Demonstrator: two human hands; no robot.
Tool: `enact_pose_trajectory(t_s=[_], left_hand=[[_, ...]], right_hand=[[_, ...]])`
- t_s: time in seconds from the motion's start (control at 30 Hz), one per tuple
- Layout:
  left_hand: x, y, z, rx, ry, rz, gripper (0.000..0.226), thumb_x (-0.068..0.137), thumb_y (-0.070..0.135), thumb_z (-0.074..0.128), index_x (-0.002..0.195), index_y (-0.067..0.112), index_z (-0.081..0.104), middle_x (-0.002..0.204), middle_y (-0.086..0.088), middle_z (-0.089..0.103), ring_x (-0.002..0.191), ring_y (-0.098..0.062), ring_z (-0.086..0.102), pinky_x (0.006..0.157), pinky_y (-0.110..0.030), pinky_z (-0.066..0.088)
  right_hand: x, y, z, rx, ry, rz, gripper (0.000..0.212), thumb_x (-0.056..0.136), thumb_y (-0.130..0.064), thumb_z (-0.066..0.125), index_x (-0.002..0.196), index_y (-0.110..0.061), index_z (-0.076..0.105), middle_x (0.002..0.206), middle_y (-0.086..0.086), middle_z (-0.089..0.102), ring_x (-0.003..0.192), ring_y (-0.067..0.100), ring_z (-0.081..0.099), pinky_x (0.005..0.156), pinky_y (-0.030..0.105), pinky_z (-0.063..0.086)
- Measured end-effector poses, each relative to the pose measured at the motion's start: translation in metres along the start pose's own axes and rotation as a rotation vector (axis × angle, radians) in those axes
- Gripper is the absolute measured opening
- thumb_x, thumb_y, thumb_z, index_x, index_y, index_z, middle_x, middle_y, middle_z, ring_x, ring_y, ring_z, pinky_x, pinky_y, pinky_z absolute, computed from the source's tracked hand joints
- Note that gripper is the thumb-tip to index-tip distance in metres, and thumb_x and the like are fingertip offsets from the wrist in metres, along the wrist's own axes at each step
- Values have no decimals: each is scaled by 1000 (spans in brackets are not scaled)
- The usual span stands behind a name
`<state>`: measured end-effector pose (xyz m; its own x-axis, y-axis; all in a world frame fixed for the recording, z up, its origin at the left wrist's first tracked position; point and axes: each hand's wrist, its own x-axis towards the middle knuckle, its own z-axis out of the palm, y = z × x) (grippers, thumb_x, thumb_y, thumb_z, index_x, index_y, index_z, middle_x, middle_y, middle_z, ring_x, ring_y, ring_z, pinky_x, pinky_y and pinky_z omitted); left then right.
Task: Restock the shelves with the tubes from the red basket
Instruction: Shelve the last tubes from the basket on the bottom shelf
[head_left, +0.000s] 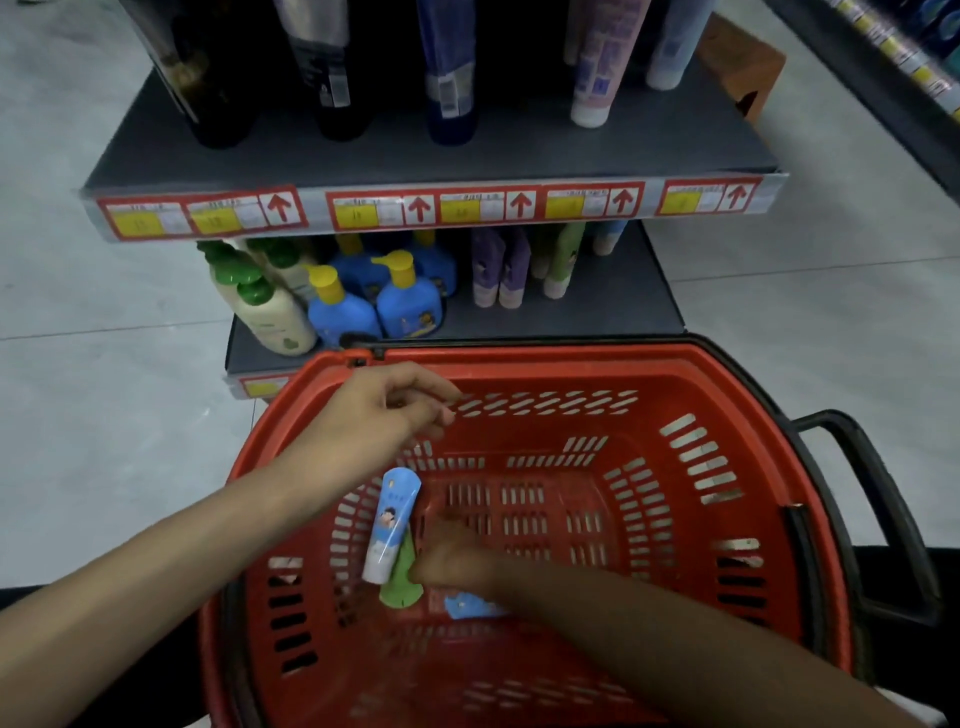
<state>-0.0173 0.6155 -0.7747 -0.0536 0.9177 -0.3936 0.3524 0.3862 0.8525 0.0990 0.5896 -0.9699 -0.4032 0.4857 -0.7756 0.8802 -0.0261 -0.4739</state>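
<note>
Right hand (452, 564) at green tube (400, 590); blue tube (390, 522) txt unreadable.

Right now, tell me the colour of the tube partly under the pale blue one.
Green tube, clearest in the head view.

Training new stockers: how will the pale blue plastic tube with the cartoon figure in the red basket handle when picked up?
Likely light and squeezable: the pale blue plastic tube is slim and flattened at its far end. Its white cap end lies against the green plastic tube, so a nudge might roll it. It looks smooth, perhaps slippery.
</note>
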Motion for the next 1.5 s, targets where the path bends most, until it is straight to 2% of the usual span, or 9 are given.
enact_pose_trajectory(t_s=[0.13, 0.27, 0.4, 0.7, 0.97, 1.1, 1.23, 1.33, 1.5], left_hand=[[-2, -4, -6, -16, 10, -16, 27, 101, 1, 52, 105, 16, 73, 93, -3, 79, 86, -12, 75, 72, -24, 55], [3, -3, -10, -34, 13, -24, 27, 101, 1, 52, 107, 16, 73, 94, -4, 78, 86, -11, 75, 72, -24, 54], [9, -2, -11, -36, 22, -25, 27, 100, 1, 53, 106, 16, 74, 94, -5, 78, 84, -12, 74, 70, -21, 53], [9, 0, -7, 5, 9, -39, 28, 100, 2, 53, 106, 19, 74, 93, -1, 79, 86, -14, 75, 79, -31, 54], [4, 25, 4, -60, -19, -30, 25, 101, 4, 54, 105, 18, 74, 94, -2, 79, 91, -19, 76, 81, -34, 55], [5, 48, 11, -76, -19, 22, 24, 101, 2, 53, 107, 12, 73, 95, -9, 78, 91, -25, 75, 83, -37, 56], [6, 67, 17, -127, -36, 35, 24, 102, 1, 52, 106, 12, 73, 92, -9, 78, 78, -14, 72, 72, -29, 52], [8, 75, 17, -136, -37, 47, 24, 102, 2, 52, 106, 12, 74, 92, -8, 79, 81, -15, 74, 76, -32, 53], [8, 87, 11, -183, 42, 51, 26, 102, 1, 51, 106, 11, 75, 95, -9, 79, 87, -20, 75, 79, -30, 60]], right_hand=[[34, -11, 51, 30, 48, 153, 39, 92, -26, 68, 128, -13, 63, 130, 6, 65, 118, 26, 66, 92, 33, 53], [57, -12, 77, 66, 183, 212, 18, 94, -30, 60, 106, -19, 68, 120, 6, 71, 113, 26, 68, 95, 35, 56], [51, -13, 70, 41, 327, 259, 28, 98, -34, 57, 118, -18, 68, 125, 2, 69, 116, 22, 67, 95, 32, 52], [53, 3, 48, 139, 120, 343, 41, 80, -21, 82, 117, -13, 67, 124, 6, 71, 112, 23, 69, 90, 32, 57], [21, 31, -17, 156, 208, 176, 46, 82, -41, 79, 109, -4, 73, 114, 13, 74, 105, 26, 71, 56, 24, 40], [-13, 42, -62, 141, 246, 179, 52, 82, -47, 79, 114, -7, 72, 116, 8, 73, 109, 22, 69, 70, 22, 40], [-58, 51, -116, 191, 172, 214, 38, 80, -47, 83, 70, -17, 62, 67, 0, 63, 57, 14, 60, 49, 21, 39], [-126, 50, -167, 427, 198, 133, 28, 86, -26, 81, 70, -10, 65, 51, 0, 58, 39, 10, 47, 38, 17, 34], [-221, 45, -235, 590, 231, -46, 23, 91, -24, 74, 103, -4, 76, 89, 10, 78, 65, 10, 66, 46, 18, 41]])
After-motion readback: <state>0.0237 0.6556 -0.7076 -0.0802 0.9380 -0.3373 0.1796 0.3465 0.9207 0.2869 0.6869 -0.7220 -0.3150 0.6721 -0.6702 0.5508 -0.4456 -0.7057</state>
